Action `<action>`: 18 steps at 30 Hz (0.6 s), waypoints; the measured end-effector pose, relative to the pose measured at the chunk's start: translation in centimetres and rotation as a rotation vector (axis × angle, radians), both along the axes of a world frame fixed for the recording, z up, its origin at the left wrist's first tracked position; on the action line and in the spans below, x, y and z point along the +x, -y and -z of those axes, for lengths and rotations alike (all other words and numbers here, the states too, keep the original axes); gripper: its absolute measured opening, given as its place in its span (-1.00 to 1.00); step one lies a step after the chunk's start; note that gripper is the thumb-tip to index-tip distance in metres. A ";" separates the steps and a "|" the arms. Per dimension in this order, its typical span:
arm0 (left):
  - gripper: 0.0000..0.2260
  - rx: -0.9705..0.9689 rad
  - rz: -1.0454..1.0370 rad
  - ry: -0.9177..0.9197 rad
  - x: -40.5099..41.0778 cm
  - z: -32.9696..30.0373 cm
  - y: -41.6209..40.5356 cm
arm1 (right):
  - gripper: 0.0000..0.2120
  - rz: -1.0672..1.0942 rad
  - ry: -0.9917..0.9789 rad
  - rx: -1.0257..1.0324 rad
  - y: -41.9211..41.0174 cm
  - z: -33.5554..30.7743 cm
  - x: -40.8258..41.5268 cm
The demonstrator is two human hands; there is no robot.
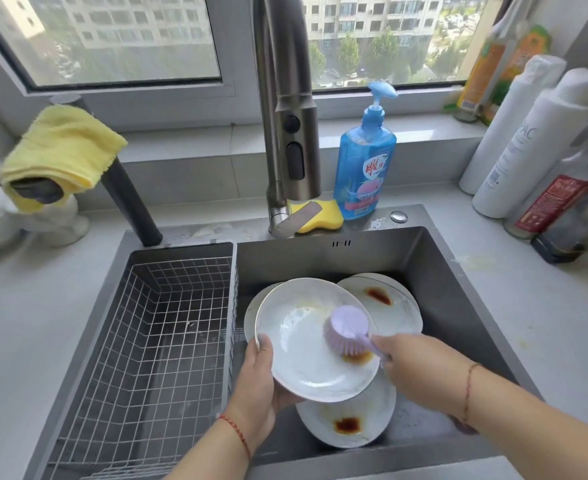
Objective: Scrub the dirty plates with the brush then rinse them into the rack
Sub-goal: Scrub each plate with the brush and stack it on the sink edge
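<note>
My left hand [258, 382] grips the left rim of a white plate [299, 355] held tilted above the sink [434, 271]. My right hand [420, 368] holds the handle of a lilac dish brush [346, 329]; its bristles press on the plate beside a brown sauce smear at the right edge. Under the held plate lie more dirty white plates: one [382, 306] at the back right with a brown stain, one [348, 424] at the front with a dark brown stain, and another edge showing at the left. The wire rack [161, 341] fills the sink's left half and holds nothing.
A tall steel tap [291, 133] hangs over the sink's back edge. Behind it sit a yellow sponge [320, 218] and a blue soap bottle [365, 161]. A yellow cloth [60, 150] drapes a dark spout at the left. Bottles and rolls [528, 140] crowd the right counter.
</note>
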State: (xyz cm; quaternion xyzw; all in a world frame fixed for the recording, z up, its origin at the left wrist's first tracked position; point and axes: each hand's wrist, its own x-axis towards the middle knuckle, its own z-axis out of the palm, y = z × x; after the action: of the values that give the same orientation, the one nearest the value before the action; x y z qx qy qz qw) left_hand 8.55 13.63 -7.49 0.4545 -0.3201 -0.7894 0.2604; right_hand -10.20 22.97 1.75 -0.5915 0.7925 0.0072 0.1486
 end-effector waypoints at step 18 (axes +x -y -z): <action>-0.61 -0.037 0.044 -0.017 0.1 -1.0 0.5 | -0.53 0.074 0.024 0.202 0.8 0.0 0.2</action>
State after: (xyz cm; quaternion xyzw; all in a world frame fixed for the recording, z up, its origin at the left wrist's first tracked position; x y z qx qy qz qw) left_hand 8.67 13.12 -6.44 0.4358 -0.3425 -0.7927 0.2539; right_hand -10.04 22.21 1.77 -0.5437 0.8073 0.0746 0.2170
